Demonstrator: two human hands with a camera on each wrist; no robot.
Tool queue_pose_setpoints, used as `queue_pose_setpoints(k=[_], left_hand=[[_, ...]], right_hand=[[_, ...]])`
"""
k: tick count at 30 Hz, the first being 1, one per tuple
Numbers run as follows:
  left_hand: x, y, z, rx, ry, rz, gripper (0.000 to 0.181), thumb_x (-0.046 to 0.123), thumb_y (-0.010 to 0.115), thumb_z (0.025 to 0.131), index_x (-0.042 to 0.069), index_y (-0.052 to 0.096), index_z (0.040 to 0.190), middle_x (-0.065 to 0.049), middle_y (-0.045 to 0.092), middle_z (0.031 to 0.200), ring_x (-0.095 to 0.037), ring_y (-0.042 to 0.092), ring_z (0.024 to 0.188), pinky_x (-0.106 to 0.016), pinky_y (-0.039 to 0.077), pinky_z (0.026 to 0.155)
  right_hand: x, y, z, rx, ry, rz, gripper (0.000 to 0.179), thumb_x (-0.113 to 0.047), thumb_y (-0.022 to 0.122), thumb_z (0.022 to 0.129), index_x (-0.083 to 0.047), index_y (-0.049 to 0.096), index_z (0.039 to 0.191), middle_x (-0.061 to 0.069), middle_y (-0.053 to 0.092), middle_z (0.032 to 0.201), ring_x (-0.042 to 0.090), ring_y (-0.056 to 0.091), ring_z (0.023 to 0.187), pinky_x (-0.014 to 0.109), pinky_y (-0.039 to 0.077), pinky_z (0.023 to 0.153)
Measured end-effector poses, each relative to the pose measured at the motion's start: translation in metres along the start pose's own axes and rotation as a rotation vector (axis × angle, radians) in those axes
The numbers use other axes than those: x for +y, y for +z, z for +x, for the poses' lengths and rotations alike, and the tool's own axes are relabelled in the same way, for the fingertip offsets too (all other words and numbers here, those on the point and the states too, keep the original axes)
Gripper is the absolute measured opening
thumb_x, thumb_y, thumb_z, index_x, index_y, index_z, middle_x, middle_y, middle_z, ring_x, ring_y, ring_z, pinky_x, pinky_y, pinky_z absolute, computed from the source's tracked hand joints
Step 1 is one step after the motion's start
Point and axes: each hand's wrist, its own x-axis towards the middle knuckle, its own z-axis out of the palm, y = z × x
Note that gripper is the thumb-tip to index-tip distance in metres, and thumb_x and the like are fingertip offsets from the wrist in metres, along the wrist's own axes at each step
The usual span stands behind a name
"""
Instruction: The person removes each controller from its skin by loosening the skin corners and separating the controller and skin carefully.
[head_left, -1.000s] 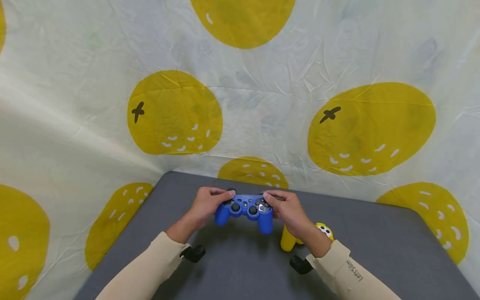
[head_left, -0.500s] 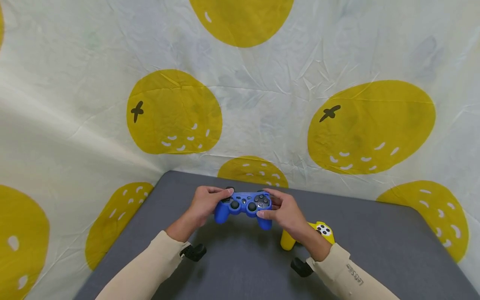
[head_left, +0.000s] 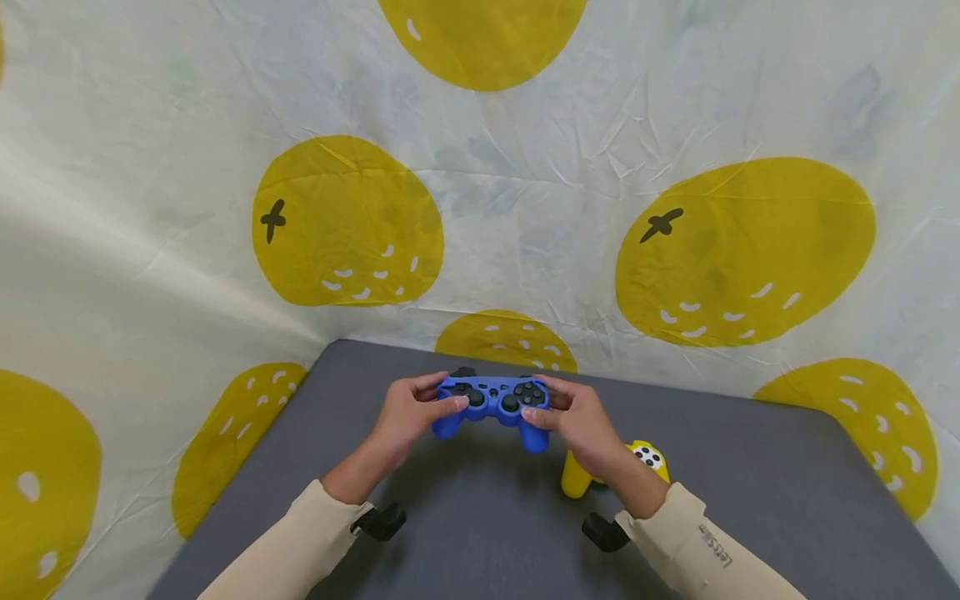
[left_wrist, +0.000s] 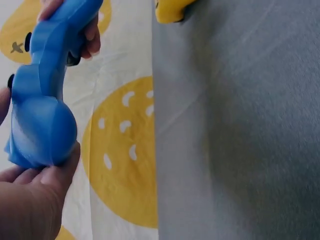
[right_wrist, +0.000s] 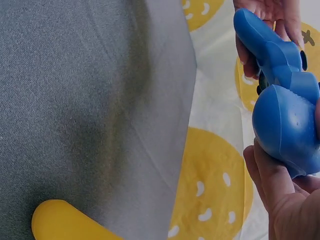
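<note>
Since the frame half a second ago, the thumb of the left hand (head_left: 401, 419) has dropped from the controller's upper edge to beside the left stick; the right thumb remains low, near the right stick. From my remote seat I record the blue controller (head_left: 492, 408) held between both hands, raised above the table (head_left: 480, 517), its shadow falling on the cloth below. I find the left hand curled round one end of it, fingers behind and thumb in front; the right hand (head_left: 583, 423) grips the other end likewise.

Materials: I note a smooth blue shell with a soft sheen, rounded handles, a fine seam along the right one, and dark sticks and buttons. On the table lies a yellow controller (head_left: 576, 477), equally rounded, with black buttons on a white patch; the right wrist hides part of it in the head view. I see gray woven cloth as the table surface, faintly creased. Behind hangs a wrinkled white sheet (head_left: 525, 250) printed with yellow fruit shapes (head_left: 746, 254).

Edges: I observe rounded far corners, the back edge running close along the sheet. I count open cloth between the left hand and the left edge, and more to the right of the yellow controller. Nearest the right hand, the yellow handle sits apart from the fingers.
</note>
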Motion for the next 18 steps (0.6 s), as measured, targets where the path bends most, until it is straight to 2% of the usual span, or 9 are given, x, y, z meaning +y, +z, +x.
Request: queue_pose_setpoints(k=[3,9,18], left_hand=[[-0.0010,-0.0017,-0.0027,-0.025,0.038,0.006,0.062,0.010,0.082,0.090,-0.002,0.058,0.146,-0.028,0.070,0.130,-0.033,0.076,0.111,-0.044,0.059,0.097],[-0.0044,-0.0025,-0.0029,-0.021,0.094,0.024,0.061,0.007,0.080,0.091,-0.004,0.056,0.146,-0.028,0.070,0.131,-0.034,0.075,0.113,-0.042,0.059,0.096],[-0.0078,-0.0023,-0.0040,0.004,0.096,0.049,0.058,0.006,0.080,0.090,-0.004,0.059,0.143,-0.029,0.071,0.127,-0.033,0.076,0.109,-0.042,0.060,0.096]], right_hand=[[-0.0006,-0.0003,-0.0010,-0.010,-0.008,0.015,0.063,-0.005,0.073,0.097,0.003,0.047,0.153,0.028,0.067,0.136,0.014,0.075,0.100,0.030,0.062,0.091],[0.0005,0.0015,-0.0019,-0.009,-0.006,0.022,0.063,-0.005,0.072,0.097,0.003,0.046,0.154,0.028,0.067,0.135,0.013,0.075,0.099,0.028,0.062,0.090],[0.0055,0.0035,-0.0020,-0.002,-0.018,0.013,0.063,-0.005,0.073,0.096,0.004,0.047,0.153,0.028,0.069,0.132,0.013,0.076,0.097,0.027,0.062,0.089]])
